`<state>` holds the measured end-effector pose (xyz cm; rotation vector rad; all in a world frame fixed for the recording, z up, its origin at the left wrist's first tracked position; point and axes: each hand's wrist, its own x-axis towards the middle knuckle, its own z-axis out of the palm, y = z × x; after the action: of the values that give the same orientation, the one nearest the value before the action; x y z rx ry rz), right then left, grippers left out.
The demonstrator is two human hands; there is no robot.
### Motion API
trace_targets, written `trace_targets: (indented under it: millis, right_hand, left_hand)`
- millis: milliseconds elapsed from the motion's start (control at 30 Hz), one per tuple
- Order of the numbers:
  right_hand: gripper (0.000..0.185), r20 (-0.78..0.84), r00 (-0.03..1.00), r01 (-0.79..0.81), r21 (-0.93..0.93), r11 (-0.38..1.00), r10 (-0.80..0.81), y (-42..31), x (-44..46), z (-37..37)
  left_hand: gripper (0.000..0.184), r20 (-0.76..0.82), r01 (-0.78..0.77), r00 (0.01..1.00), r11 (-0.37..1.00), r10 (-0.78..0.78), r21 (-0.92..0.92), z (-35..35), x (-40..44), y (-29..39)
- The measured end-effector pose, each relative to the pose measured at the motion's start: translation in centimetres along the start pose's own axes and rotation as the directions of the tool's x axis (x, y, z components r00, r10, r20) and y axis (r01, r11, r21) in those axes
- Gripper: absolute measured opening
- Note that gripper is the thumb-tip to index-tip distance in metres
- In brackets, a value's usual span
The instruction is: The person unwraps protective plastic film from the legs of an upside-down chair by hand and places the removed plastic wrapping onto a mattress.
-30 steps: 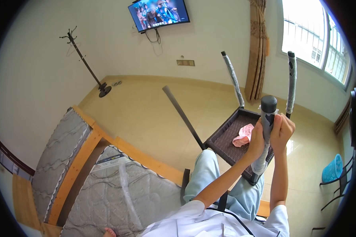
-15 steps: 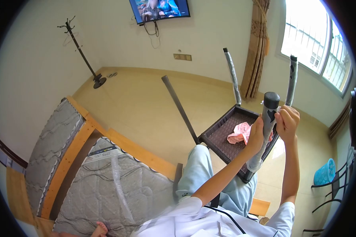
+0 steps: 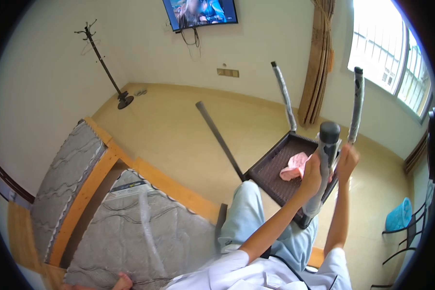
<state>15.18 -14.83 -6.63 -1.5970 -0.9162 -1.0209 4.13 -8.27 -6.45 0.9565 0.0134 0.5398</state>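
I see a dark brown woven stool (image 3: 269, 170) right of the middle of the frame, turned over so its legs point up. The near leg (image 3: 315, 202) is wrapped in cloudy plastic and has a round black cap (image 3: 329, 132) on top.

The left hand (image 3: 312, 178) is wrapped around this leg, below the cap. Its fingers grip the leg, and I see it from the back, so the fingertips are mostly hidden from me. The right hand (image 3: 347, 163) is just right of the leg, with its fingers bent, close to a loose bit of plastic below the cap. I can't tell if they pinch the plastic.

A pink cloth (image 3: 293, 167) lies inside the stool, left of the left hand. Two more wrapped legs stand up behind, toward the upper right. A bare dark leg (image 3: 221, 140) leans out near the middle of the frame. A gray mattress (image 3: 125, 227) fills the lower left.
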Motion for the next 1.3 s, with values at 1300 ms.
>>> trace_targets:
  millis: [1300]
  right_hand:
    - [0.015,0.785,0.582,-0.784,0.471,0.405,0.213,-9.5,5.9,-1.4]
  left_hand:
    - [0.031,0.176,-0.395,0.868,0.431,0.464,0.811,-2.9,-1.2,1.9]
